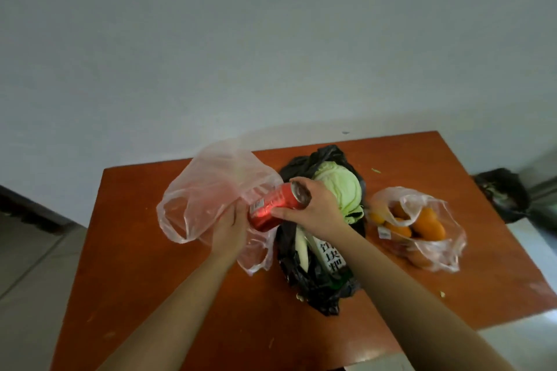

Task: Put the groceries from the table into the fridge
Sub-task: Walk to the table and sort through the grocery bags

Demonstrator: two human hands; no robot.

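Note:
A red soda can point(275, 203) is tilted above the orange-brown table point(150, 265), its top end held by my right hand point(313, 209). My left hand point(230, 227) grips the thin pink plastic bag point(208, 190) at the can's lower end; the can is half out of the bag's mouth. Behind my right hand a green cabbage point(342, 187) lies in a black plastic bag point(313, 280), together with a white radish point(301, 247) and a packet with printed characters point(330, 256). The fridge is not in view.
A clear bag of orange fruit point(419, 226) lies at the table's right. A black-lined bin point(503, 193) stands on the floor beyond the right edge. A white wall point(271, 39) backs the table. Grey floor point(27, 265) lies to the left.

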